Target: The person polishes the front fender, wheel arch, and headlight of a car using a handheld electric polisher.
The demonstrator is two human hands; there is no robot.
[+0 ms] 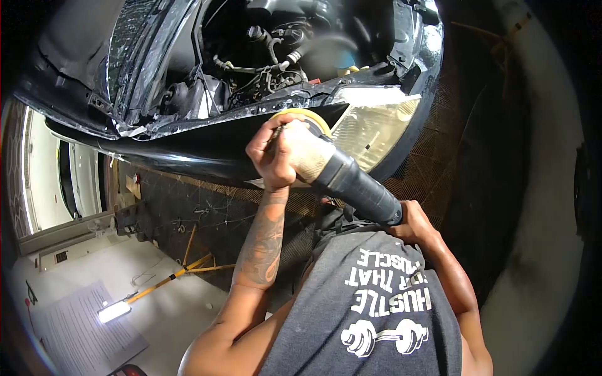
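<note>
Grey shirt cloth [370, 269], printed with white lettering, lies closest to my camera, on the near side of the headlight [379, 128]. Largest beyond it is the black car [75, 135], with its engine bay [276, 50] exposed behind the headlight. From the headlight, the glossy black fender [200, 144] runs off to my left. Well apart from the headlight, low on my left, I see a yellow stand [166, 279] carrying a lit lamp [115, 311].

The polisher [360, 191] slants down and rightward from beside the headlight's left edge toward the shirt. Both hands are clamped on it: the left hand [279, 153] wraps the front end, just left of the headlight, while the right hand [417, 222] closes round the rear, nearer me than the headlight, with some fingers hidden. Smallest is the round yellow pad [304, 116], its rim showing beside the headlight.

I judge the step in hand to be holding the pad against the fender; its contact face is hidden, and I cannot tell whether it spins. Any shift from here would call for both hands moving together, the pad flat and clear of the headlight's edge.
</note>
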